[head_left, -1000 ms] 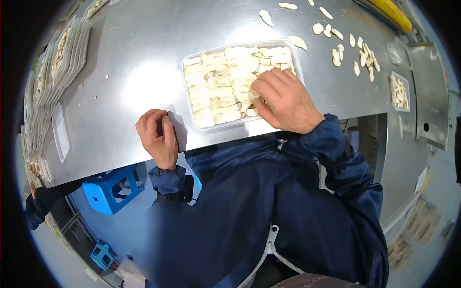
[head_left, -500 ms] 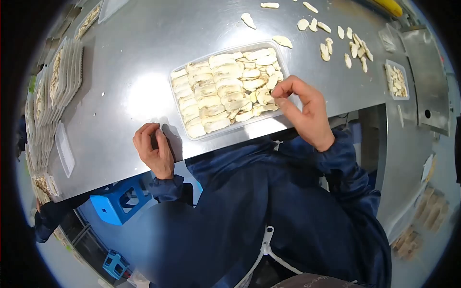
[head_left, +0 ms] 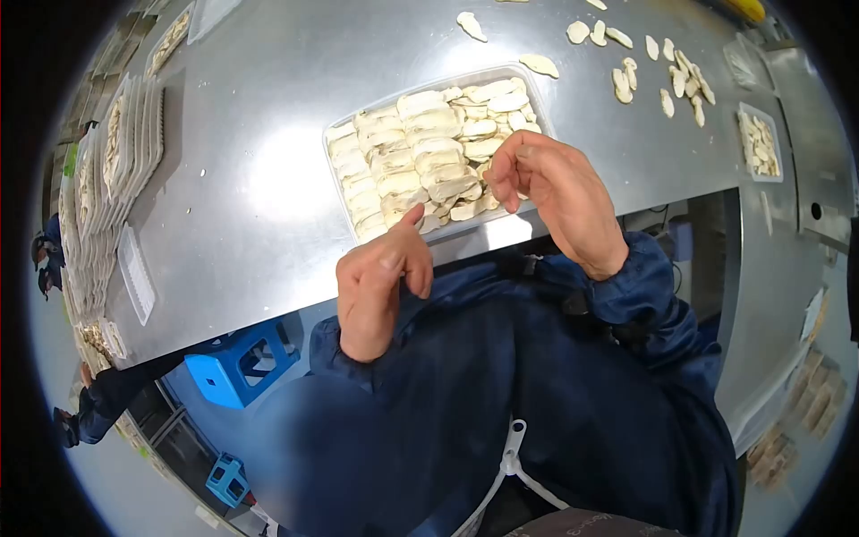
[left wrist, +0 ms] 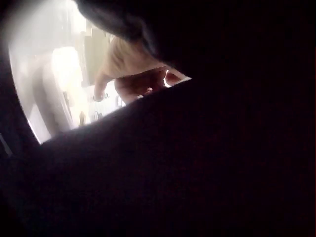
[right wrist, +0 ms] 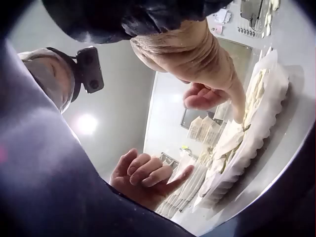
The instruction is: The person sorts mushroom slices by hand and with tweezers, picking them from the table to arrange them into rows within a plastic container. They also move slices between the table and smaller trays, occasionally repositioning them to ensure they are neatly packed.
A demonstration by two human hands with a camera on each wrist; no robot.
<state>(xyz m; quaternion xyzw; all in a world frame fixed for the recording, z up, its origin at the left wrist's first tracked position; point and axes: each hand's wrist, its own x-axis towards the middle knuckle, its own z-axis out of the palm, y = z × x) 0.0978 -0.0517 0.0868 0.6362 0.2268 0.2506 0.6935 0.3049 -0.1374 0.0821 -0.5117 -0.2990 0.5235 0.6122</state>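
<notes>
A clear plastic tray [head_left: 335,192] on the metal table holds pale mushroom slices [head_left: 429,148], overlapped in neat columns at the left and looser at the right. My right hand [head_left: 568,197] is over the tray's near right part. In the right wrist view, a straight finger [right wrist: 238,101] of it reaches down to the slices, the other fingers bent. By the tray's near edge is my left hand [head_left: 376,286], its index finger stretched toward the slices and the rest loosely curled around nothing. Dark sleeve cloth hides most of the left wrist view.
Loose mushroom slices [head_left: 684,80] lie scattered at the back right, near a small filled tray [head_left: 759,143]. Stacked trays [head_left: 116,179] stand at the left, beside a white tray or lid [head_left: 136,273]. Below the table's front edge is a blue stool [head_left: 237,367].
My left hand has moved right from the bare table to the tray's near edge, its index finger now stretched out. My right hand drew back from the slices, then came in toward them again.
</notes>
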